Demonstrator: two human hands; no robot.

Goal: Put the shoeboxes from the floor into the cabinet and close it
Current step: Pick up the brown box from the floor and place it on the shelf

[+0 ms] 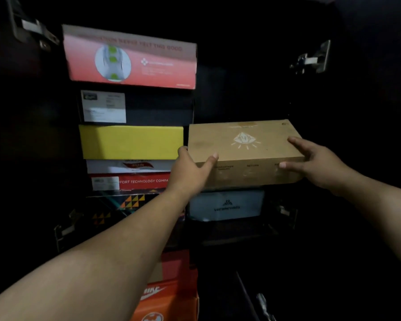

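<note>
A brown cardboard shoebox with a pale emblem on its lid is level inside the dark cabinet, right of centre. My left hand grips its near left corner, thumb on the lid. My right hand holds its right end, fingers spread over lid and front. Under it sits a grey shoebox. To the left stands a stack: pink-red box on top, black box, yellow box, white box, red box.
Metal hinges show at upper left and upper right of the cabinet. A patterned black box lies on a lower shelf. An orange shoebox sits below my left forearm. The cabinet's right part above the brown box is dark open space.
</note>
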